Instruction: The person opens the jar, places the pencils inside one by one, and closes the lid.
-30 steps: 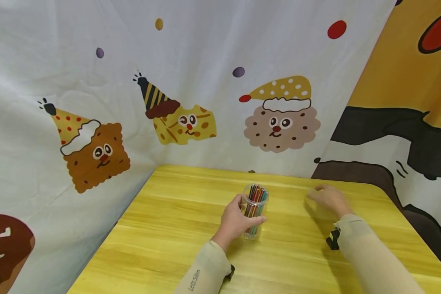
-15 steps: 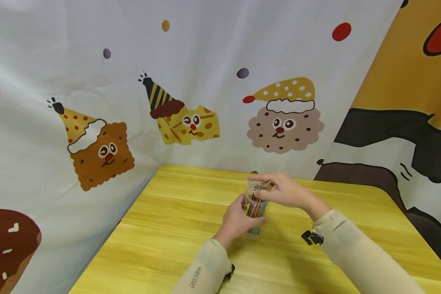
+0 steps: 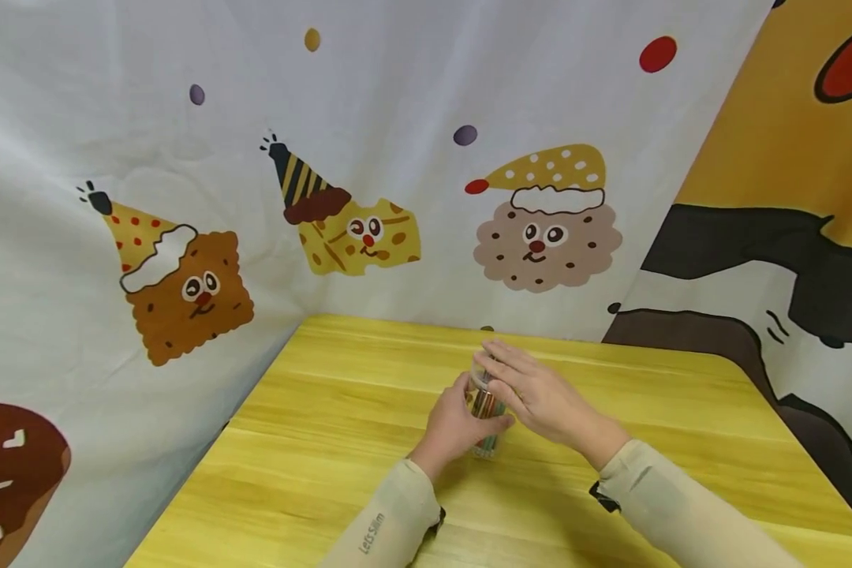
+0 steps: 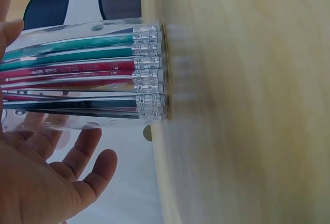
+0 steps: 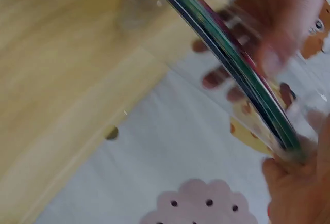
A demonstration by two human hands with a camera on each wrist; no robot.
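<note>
A clear plastic jar (image 4: 116, 123) holds several pencils (image 4: 93, 69) in green, red and black, their silver ferrules and eraser ends at its base. My left hand (image 3: 457, 422) grips the jar from the left, thumb along the near side; its fingers also show through the plastic in the right wrist view. Over the jar's mouth lies my right hand (image 3: 539, 394), with its fingers extended together across the top. It covers the upper ends of the pencils. In the right wrist view, the right hand (image 5: 304, 193) is right at the top of the bundle.
A yellow wood-grain table (image 3: 312, 410) spreads under both hands. Behind it hangs a white curtain (image 3: 397, 95) printed with cartoon biscuits and cheese. An orange, black and white printed panel (image 3: 774, 181) borders the right side.
My right hand has come from the table's right side to the jar's mouth, first with fingers spread around the rim, now laid across it. My left hand stays around the jar.
</note>
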